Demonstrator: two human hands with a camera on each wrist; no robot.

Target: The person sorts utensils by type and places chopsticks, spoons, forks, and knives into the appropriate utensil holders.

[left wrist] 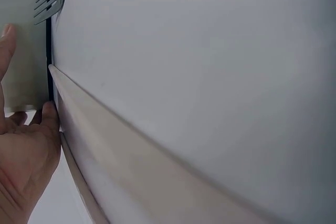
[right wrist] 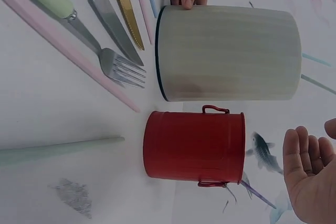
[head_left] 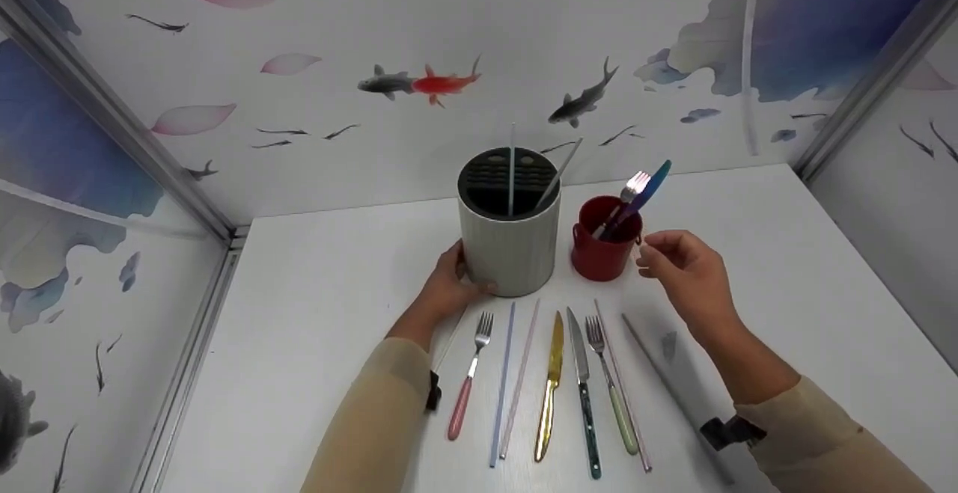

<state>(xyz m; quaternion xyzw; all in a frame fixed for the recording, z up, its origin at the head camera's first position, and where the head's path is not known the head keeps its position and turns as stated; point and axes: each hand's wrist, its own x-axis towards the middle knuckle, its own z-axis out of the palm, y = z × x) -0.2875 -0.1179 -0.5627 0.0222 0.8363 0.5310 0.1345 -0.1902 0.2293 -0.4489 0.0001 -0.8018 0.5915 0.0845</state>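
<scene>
While the left hand (head_left: 447, 289) gripped the grey holder (head_left: 510, 253) at centre frame, the right hand (head_left: 690, 280), empty and loosely bent, risked brushing the red bucket (head_left: 602, 259) right of centre and tipping it.

White desk (head_left: 314, 313) beneath left grip (head_left: 447, 289) and right grip (head_left: 688, 276). Beyond both: pale back wall (head_left: 419, 156), printed with fish (head_left: 584, 100), pink petals (head_left: 194, 119), blue-grey washes (head_left: 838, 29). Grey metal post (head_left: 112, 108) well left of left grip; second post (head_left: 876, 86) right of right grip; printed side walls (head_left: 60, 373) outside these. Light even, shadows soft.
</scene>
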